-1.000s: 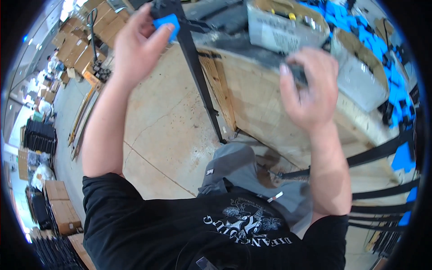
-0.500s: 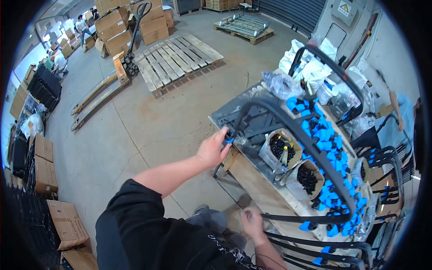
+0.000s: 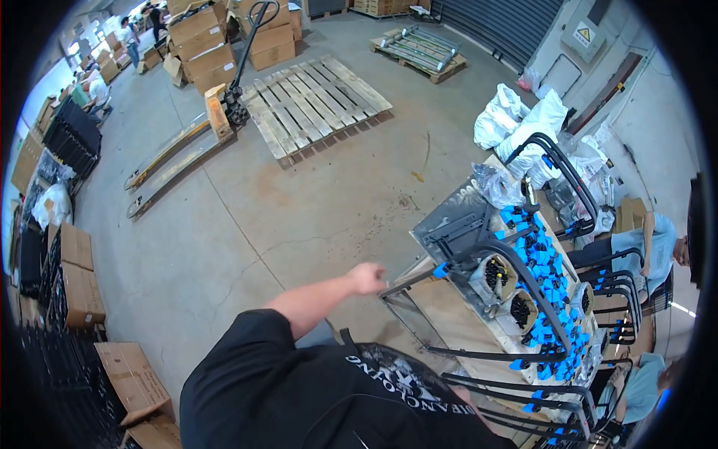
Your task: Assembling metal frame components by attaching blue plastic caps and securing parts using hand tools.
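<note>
My left hand [image 3: 366, 278] is held out in front of me, left of the worktable [image 3: 428, 303], with its fingers loosely curled and nothing visible in them. A black bent tube frame [image 3: 540, 295] rests on the table. One of its ends carries a blue cap [image 3: 440, 270], a little to the right of my left hand and apart from it. The other end points toward me along the table's near side. Of my right arm only a patch of skin [image 3: 465, 395] shows beside my black shirt; the hand itself is hidden.
Blue plastic parts [image 3: 550, 280] cover the table around boxes of small black pieces [image 3: 520, 313]. More bent tubes [image 3: 523, 408] lie at the near end. Two people [image 3: 652, 243] work at the right. Beyond are a wooden pallet [image 3: 318, 105], a pallet jack [image 3: 176, 157] and cartons [image 3: 78, 299].
My left hand has let go of the frame's blue-capped end. My right hand has left the other end and gone out of sight. The frame now lies lower, and I have turned left.
</note>
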{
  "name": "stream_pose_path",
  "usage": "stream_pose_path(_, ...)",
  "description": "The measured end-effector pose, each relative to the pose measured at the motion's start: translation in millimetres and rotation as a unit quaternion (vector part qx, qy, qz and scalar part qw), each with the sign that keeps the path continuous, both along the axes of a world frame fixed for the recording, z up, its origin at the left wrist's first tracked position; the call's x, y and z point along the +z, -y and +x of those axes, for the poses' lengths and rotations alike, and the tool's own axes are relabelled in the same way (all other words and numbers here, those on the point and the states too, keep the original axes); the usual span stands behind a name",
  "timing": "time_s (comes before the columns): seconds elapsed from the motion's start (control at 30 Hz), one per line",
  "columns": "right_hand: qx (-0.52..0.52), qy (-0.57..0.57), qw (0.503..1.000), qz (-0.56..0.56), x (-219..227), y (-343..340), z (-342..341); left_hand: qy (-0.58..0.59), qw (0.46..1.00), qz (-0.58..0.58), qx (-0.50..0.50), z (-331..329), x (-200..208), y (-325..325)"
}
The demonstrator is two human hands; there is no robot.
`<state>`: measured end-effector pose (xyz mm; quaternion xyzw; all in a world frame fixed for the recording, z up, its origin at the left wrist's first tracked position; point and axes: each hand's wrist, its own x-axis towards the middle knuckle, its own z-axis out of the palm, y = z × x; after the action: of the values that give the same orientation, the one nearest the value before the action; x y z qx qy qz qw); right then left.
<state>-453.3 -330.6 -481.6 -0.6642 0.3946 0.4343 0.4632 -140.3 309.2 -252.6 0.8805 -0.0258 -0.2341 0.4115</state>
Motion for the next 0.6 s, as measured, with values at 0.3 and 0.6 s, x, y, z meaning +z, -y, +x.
stream_pose_path(0.3,0.447,0.184,0.866,-0.128,110.2,-392.5,233.5,-0.369,0.865,0.341,0.018,-254.0,-180.4,-446.5)
stream_pose_path(0.6,0.183,0.292,0.939,-0.021,136.1,-615.6,453.3,-0.364,0.86,0.244,0.261,-161.3,-146.8,-608.8)
